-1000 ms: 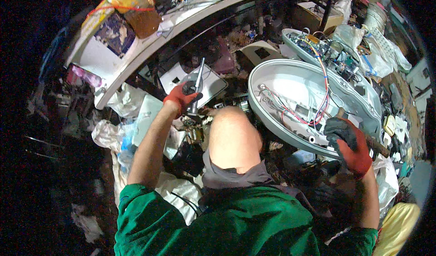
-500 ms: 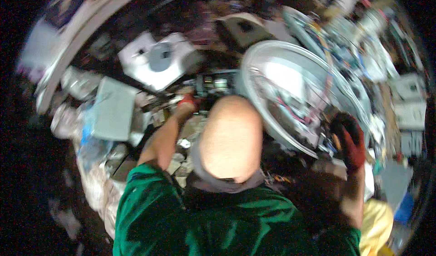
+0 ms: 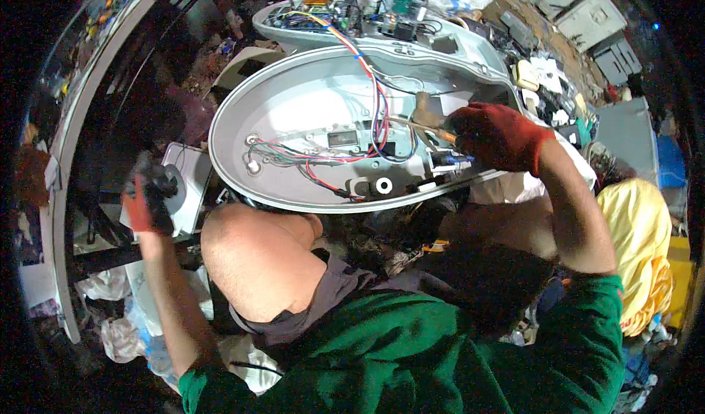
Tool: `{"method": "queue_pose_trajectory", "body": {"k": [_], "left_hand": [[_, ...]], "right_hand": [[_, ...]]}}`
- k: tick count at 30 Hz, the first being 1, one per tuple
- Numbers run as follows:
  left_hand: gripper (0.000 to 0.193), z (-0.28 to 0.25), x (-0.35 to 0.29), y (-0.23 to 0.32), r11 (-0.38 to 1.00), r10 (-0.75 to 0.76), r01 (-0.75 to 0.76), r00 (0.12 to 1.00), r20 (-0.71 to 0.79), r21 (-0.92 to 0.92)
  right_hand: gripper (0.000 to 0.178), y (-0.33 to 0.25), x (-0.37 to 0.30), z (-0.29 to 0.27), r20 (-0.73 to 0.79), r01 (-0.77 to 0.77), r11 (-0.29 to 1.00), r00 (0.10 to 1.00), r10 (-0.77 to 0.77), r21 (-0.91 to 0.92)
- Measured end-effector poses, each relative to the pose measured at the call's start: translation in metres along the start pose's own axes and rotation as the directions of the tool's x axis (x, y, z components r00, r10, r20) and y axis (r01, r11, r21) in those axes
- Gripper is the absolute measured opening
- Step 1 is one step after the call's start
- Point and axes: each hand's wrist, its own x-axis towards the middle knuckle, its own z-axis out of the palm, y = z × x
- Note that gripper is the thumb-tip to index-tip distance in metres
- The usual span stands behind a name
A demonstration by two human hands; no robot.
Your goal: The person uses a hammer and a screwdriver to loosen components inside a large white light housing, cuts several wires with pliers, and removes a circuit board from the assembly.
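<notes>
A large oval grey housing (image 3: 286, 84) with a raised rim lies in front of me. Red, white and dark wires (image 3: 378, 113) run across its inside and over its far edge to an opened half with circuit boards (image 3: 323, 17). My right hand (image 3: 503, 136), in a red and dark glove, is closed around the orange-brown handle of a screwdriver (image 3: 443, 133), its thin shaft pointing left over the housing. Beside the shaft is a brown block (image 3: 424, 111). At the left my gloved left hand (image 3: 150, 197) is over a white panel (image 3: 192, 183) with a grey disc; its fingers are dark and blurred.
My bare knee (image 3: 257, 263) is close to the housing's near rim. Yellow cloth (image 3: 635, 245) lies at the right, by a grey panel (image 3: 628, 139). Light-coloured boxes (image 3: 591, 21) stand at the far right. Plastic bags (image 3: 121, 337) and scrap lie at the left.
The view has swung, bringing the housing to the middle. My left hand has gone from the scrap near my knee to the white panel. My right hand is now over the housing with the screwdriver.
</notes>
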Motion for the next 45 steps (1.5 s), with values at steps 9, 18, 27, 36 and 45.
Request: {"method": "queue_pose_trajectory", "body": {"k": [9, 18, 27, 36, 45], "left_hand": [[0.039, 0.227, -0.125, 0.170, 0.157, -0.238, -0.783, 0.561, 0.793, 0.602], [0.046, 0.217, -0.061, 0.086, 0.051, -0.578, -0.810, 0.453, 0.679, 0.584], [0.030, 0.214, -0.038, 0.072, 0.074, -0.445, -0.798, 0.511, 0.736, 0.598], [0.032, 0.198, -0.044, 0.070, 0.185, -0.240, -0.807, 0.517, 0.822, 0.562], [0.053, 0.212, -0.076, 0.081, 0.504, 0.287, -0.821, 0.452, 0.844, 0.268]], "right_hand": [[0.063, 0.008, 0.058, 0.063, -0.211, 0.063, 0.961, 0.970, -0.123, -0.269], [0.060, 0.023, 0.053, 0.084, -0.189, 0.005, 0.920, 0.978, -0.086, -0.393], [0.049, 0.015, 0.062, 0.082, -0.204, -0.044, 0.957, 0.979, -0.016, -0.288], [0.042, 0.028, 0.079, 0.094, -0.229, 0.062, 0.944, 0.963, -0.141, -0.323], [0.031, -0.014, 0.068, 0.039, -0.427, 0.298, 0.933, 0.884, -0.190, 0.202]]}}
